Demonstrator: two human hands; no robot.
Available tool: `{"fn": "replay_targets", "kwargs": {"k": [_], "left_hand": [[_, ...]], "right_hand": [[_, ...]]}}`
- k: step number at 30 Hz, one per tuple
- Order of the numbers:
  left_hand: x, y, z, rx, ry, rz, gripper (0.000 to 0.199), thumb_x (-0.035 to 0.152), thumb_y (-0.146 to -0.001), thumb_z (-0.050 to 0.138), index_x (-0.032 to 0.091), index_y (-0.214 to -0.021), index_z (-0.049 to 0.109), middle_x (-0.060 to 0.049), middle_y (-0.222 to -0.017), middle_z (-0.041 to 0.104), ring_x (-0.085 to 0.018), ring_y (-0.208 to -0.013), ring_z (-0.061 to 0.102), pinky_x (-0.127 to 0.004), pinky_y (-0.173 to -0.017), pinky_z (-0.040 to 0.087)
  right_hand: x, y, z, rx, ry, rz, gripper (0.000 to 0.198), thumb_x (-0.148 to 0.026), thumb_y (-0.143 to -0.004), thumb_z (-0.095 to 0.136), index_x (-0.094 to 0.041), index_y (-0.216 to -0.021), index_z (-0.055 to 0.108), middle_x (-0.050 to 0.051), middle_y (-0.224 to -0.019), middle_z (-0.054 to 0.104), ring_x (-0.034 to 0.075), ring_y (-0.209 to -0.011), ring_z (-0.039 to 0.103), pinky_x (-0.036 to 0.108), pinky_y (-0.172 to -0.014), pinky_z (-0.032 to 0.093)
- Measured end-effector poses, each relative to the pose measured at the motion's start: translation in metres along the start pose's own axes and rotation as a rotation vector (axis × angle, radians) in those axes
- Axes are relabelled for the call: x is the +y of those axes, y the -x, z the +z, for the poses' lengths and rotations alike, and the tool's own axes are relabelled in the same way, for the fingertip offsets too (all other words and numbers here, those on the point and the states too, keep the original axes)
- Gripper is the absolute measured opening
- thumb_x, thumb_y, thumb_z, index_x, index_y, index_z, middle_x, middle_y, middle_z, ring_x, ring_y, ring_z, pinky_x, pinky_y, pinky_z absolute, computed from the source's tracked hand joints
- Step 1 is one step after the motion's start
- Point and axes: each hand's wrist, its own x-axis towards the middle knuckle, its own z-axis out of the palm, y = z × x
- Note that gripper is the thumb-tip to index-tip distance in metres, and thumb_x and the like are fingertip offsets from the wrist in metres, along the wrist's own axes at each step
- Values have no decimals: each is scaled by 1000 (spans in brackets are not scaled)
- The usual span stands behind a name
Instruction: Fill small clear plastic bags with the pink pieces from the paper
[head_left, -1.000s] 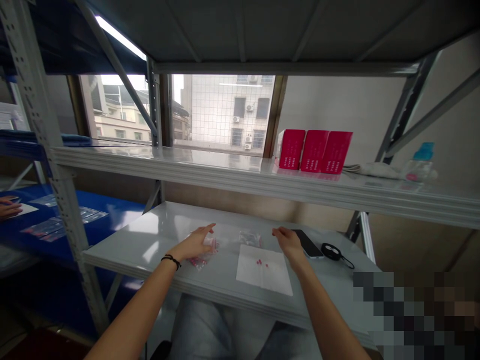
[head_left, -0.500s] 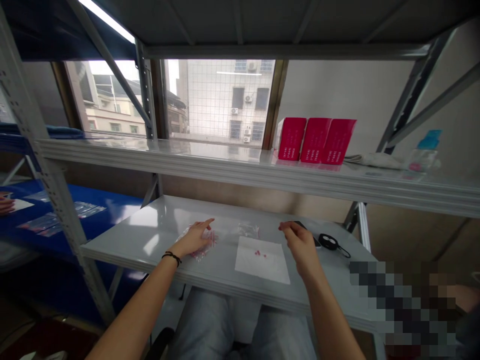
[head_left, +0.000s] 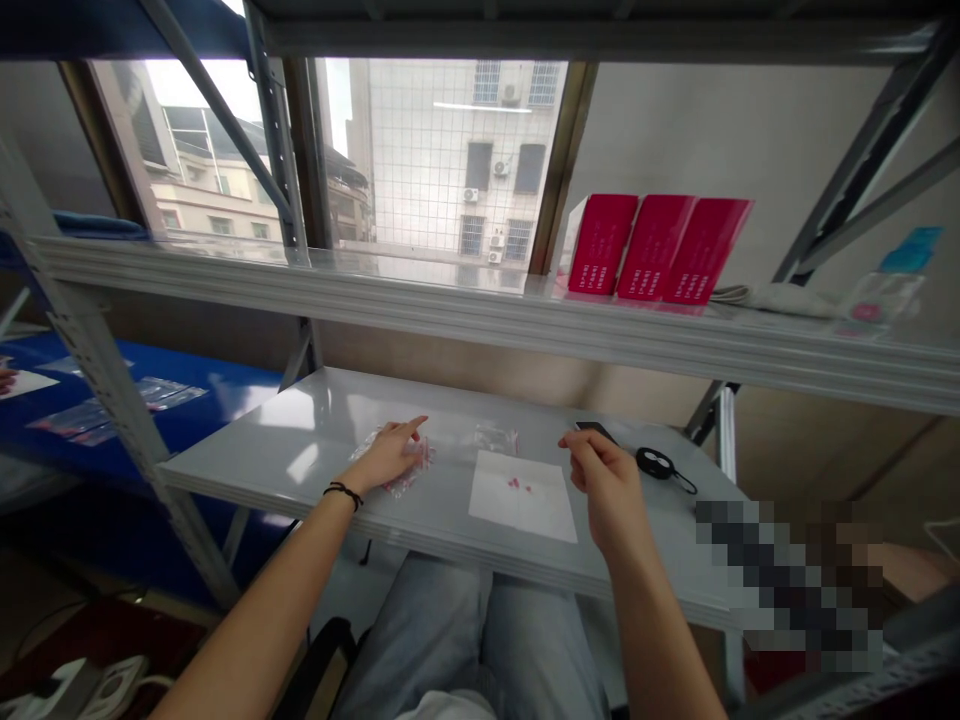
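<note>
My left hand lies palm down over a pile of small clear plastic bags with red edges, its index finger stretched out. A black cord band circles that wrist. My right hand hovers above the table at the right edge of a white paper sheet, thumb and fingers pinched together. Whatever may be between those fingertips is too small to make out. A few tiny red pieces lie on the paper. Just behind the sheet is another clear bag.
A dark phone and a round black object with a loop lie beyond my right hand. Above runs a shelf with red boxes and a blue-capped bottle. Someone's hand shows at the blue table.
The camera view has shifted, so the table sits a little higher in the picture. Both hands keep nearly the same places and poses relative to the bags and paper.
</note>
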Motion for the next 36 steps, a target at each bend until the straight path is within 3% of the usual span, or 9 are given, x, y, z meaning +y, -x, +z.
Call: {"fn": "replay_targets", "kwargs": {"k": [9, 15, 22, 25, 28, 30, 33, 36], "left_hand": [[-2, -5, 0, -32, -38, -56, 72, 34, -82, 63, 22, -151, 42, -9, -115, 71, -33, -118, 54, -41, -100, 36], [3, -5, 1, 44, -56, -87, 64, 24, -82, 60, 17, -145, 50, -11, -115, 70, -32, -117, 52, -43, -101, 36], [9, 0, -8, 200, -16, -56, 28, 26, -90, 53, 17, -108, 74, -10, -100, 72, -28, -104, 58, -38, -96, 43], [15, 4, -14, 256, 11, -28, 27, 29, -93, 51, 18, -93, 76, -10, -96, 72, -27, -99, 60, -39, -95, 43], [26, 8, -20, 312, 42, -22, 28, 29, -94, 50, 18, -93, 75, -11, -96, 71, -28, -98, 59, -41, -97, 42], [38, 13, -24, 335, 75, -15, 28, 31, -95, 49, 18, -93, 74, -11, -96, 71, -29, -99, 59, -41, -96, 42], [66, 29, -29, 307, 142, 29, 27, 35, -96, 50, 20, -88, 71, -7, -93, 70, -26, -97, 60, -36, -92, 45], [103, 49, -30, 219, 229, 97, 26, 41, -95, 54, 23, -84, 70, -2, -91, 71, -22, -91, 62, -31, -87, 48]], "right_hand": [[3, 3, 8, -81, 43, -4, 27, -45, -84, 65, -20, -74, 66, -8, -54, 31, 10, -47, 27, 25, -46, 19], [3, 10, 9, -142, 41, -20, 27, -45, -86, 66, -20, -76, 68, -7, -52, 34, 10, -46, 28, 26, -47, 18], [-2, 26, 7, -151, 43, -142, 30, -46, -90, 64, -20, -77, 68, -6, -53, 38, 12, -52, 34, 28, -51, 25], [-1, 25, 7, -147, -29, -136, 22, -43, -89, 65, -21, -93, 68, -5, -60, 42, 11, -52, 34, 26, -48, 24], [3, 19, 8, -51, -151, -143, 33, -39, -88, 66, -25, -117, 60, -6, -70, 45, 9, -49, 31, 23, -44, 22], [5, 17, 9, -38, -117, -149, 33, -39, -88, 65, -25, -117, 59, -5, -73, 47, 9, -49, 33, 23, -44, 25], [4, 21, 14, -217, 149, -216, 23, -37, -92, 61, -24, -110, 65, 0, -83, 56, 13, -62, 49, 25, -53, 39], [0, 35, 24, -464, 441, -368, 25, -31, -95, 58, -26, -119, 65, 5, -105, 62, 19, -83, 59, 30, -72, 46]]}}
